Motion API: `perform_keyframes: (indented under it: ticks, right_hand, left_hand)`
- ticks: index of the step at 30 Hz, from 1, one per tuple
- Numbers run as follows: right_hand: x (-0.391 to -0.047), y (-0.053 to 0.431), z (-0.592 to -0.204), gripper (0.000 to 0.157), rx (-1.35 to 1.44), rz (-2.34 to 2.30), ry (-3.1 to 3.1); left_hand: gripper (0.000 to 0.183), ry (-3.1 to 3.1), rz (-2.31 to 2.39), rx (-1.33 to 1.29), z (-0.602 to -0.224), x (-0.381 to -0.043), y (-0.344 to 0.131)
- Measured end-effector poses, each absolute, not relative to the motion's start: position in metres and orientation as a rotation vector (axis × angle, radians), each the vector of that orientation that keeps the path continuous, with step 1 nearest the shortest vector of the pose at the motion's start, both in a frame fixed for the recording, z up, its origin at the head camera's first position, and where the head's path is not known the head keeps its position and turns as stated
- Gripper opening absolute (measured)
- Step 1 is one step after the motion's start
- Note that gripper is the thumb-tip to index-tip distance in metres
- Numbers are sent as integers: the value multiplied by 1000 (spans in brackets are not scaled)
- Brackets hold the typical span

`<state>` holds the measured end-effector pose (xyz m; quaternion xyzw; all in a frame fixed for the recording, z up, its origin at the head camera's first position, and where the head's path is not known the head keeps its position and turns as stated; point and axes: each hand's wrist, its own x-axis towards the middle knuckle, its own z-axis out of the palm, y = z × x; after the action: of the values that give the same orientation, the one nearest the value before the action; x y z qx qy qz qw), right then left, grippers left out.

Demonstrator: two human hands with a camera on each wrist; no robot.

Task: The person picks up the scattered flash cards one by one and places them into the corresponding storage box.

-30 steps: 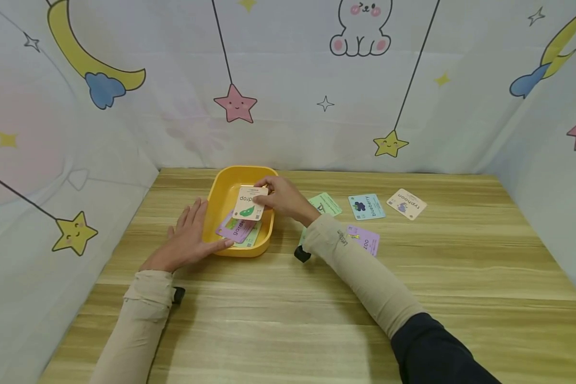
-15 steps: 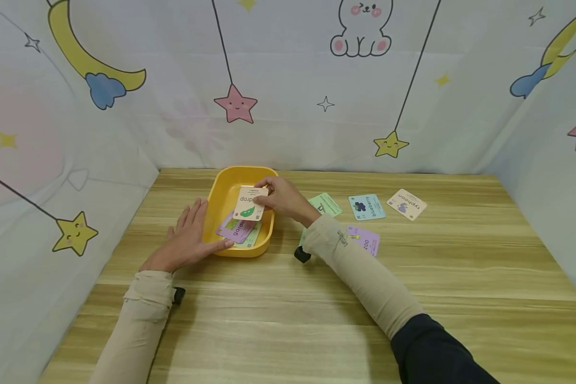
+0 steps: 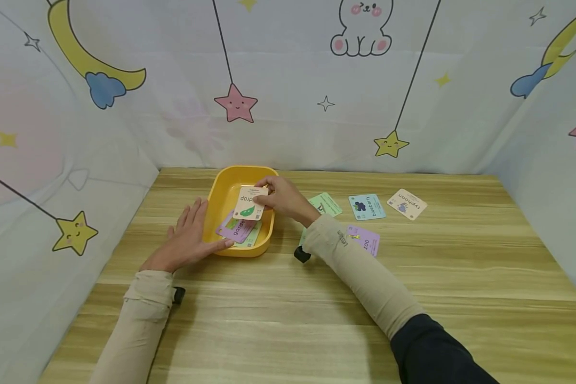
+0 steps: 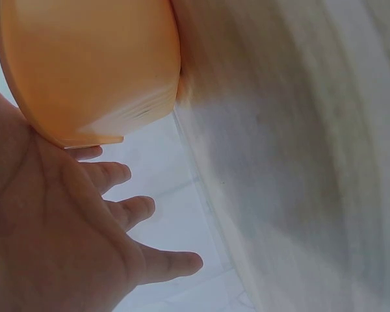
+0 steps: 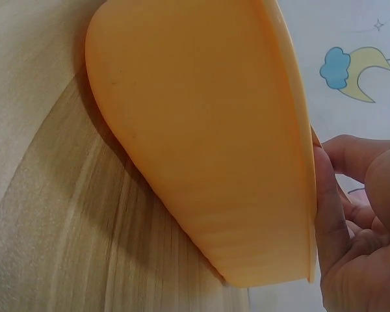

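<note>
Surface (image 3: 269,320): tray (image 3: 230,184), left rear. In tray: garden card (image 3: 233,228), overlapping under-card (image 3: 253,238); over it, drop card (image 3: 247,207) in right grip (image 3: 285,199). At tray's left side: left grip (image 3: 186,239). Right of tray, left to right: half-hidden card (image 3: 327,203), blueberry card (image 3: 367,207), typhoon card (image 3: 407,204). Before blueberry card: zoo card (image 3: 366,239). Behind surface: cloth (image 3: 288,141).

We read "typhoon", upside down, on cream card (image 3: 407,204); "blueberry" on blue card (image 3: 367,207); "zoo" on purple card (image 3: 367,241). In yellow tray (image 3: 245,253), we make out "garde" on violet card (image 3: 230,230), rest covered. On beige card (image 3: 247,205) in right hand (image 3: 288,198), "drop", inverted, start hidden. Lettering on right sleeve (image 3: 338,245) too blurred for us.
</note>
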<state>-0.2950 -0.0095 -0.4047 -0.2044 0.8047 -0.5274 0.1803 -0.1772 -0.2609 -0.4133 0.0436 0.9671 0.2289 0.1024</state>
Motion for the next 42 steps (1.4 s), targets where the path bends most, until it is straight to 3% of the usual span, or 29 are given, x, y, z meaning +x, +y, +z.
perform_keyframes:
  ticks: [16,29,42]
  right_hand:
    - [-295,-8,-405,36,-562,-1515,2258]
    - [-295,-6,-406,48,-570,-1561,2183]
    - [-291,-2,-403,28,-668,-1586,2147]
  left_hand:
    - [122,2853,671,129,-413,-178,-259]
    - [120,2850,665,110,-413,-178,-258]
    - [120,2862,641,121,-412,-176,-259]
